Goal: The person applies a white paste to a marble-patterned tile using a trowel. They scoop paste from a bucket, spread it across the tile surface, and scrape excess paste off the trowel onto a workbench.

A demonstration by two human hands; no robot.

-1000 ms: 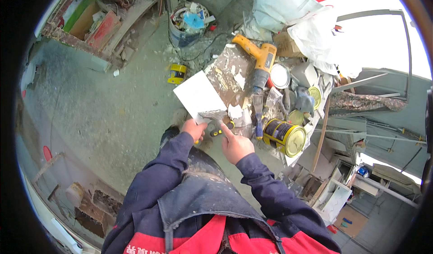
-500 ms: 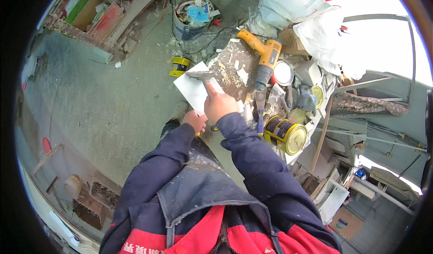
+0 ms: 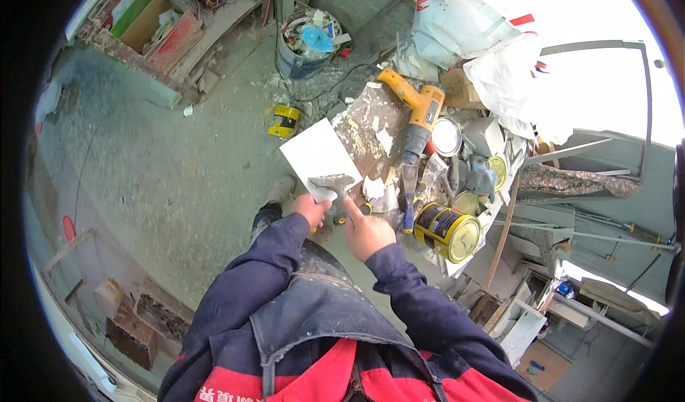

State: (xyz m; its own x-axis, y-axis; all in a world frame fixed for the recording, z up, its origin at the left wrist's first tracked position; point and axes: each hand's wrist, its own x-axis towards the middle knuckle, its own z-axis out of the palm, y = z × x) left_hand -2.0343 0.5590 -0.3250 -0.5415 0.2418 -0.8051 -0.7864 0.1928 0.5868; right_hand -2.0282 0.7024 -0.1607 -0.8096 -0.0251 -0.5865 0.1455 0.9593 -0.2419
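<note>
A white flat board (image 3: 317, 149) lies at the table's left edge. My right hand (image 3: 367, 234) is closed on a putty knife (image 3: 332, 182), its index finger stretched along the tool. The wide, smeared blade lies over the board's near end. Beside it, my left hand (image 3: 310, 209) is closed at the board's near corner. A white, shiny piece shows above its fingers and a bit of yellow, like a handle end, below. The fingers hide most of what it holds. Another scraper with a blue handle (image 3: 409, 213) lies to the right.
The cluttered table holds a yellow heat gun (image 3: 422, 106), a yellow-and-black can (image 3: 448, 231), a round white-topped tin (image 3: 447, 136) and plastic bags (image 3: 457, 20). A small yellow can (image 3: 285, 120) and a full waste bucket (image 3: 307, 45) stand on the floor beyond.
My right hand has drawn the putty knife from the board's far part back to its near end. My left hand has shifted slightly nearer to me, and more of the white board shows.
</note>
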